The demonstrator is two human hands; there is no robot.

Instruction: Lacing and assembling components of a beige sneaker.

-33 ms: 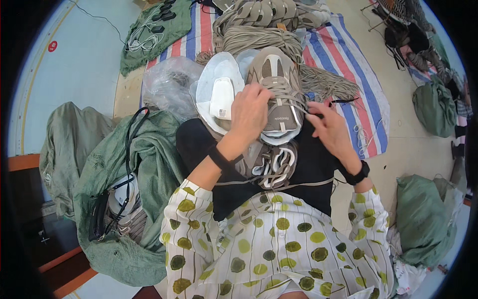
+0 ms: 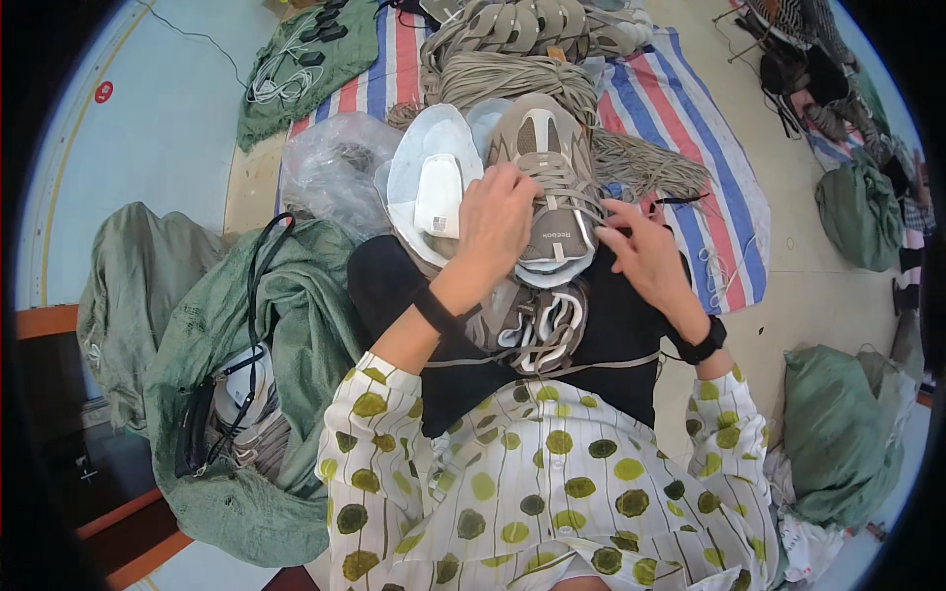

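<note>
A beige-and-brown sneaker (image 2: 558, 202) lies sole down above my lap, its tongue end toward me and a flat grey-brown shoelace (image 2: 567, 187) crossing its front. At the left eyelet edge, my left hand (image 2: 496, 215) is closed with curled fingers on the sneaker; its fingertips are partly hidden. On the right eyelet edge, my right hand (image 2: 645, 251) pinches the shoelace between thumb and forefinger, the other fingers loosely bent. Left of it stands the second shoe (image 2: 402, 202), with pale lining and a white pad (image 2: 436, 197) on it. Another laced sneaker (image 2: 542, 330) rests on my lap.
Bundled laces (image 2: 517, 84) and more shoes (image 2: 522, 25) lie beyond on a striped sheet (image 2: 695, 148). A clear plastic bag (image 2: 340, 177) sits left of the shoes. An open green sack (image 2: 296, 295) holds items at my left; green sacks (image 2: 838, 433) stand at right.
My right hand has shifted slightly left and up along the sneaker's right eyelet edge. My left hand and the sneaker stay almost where they were.
</note>
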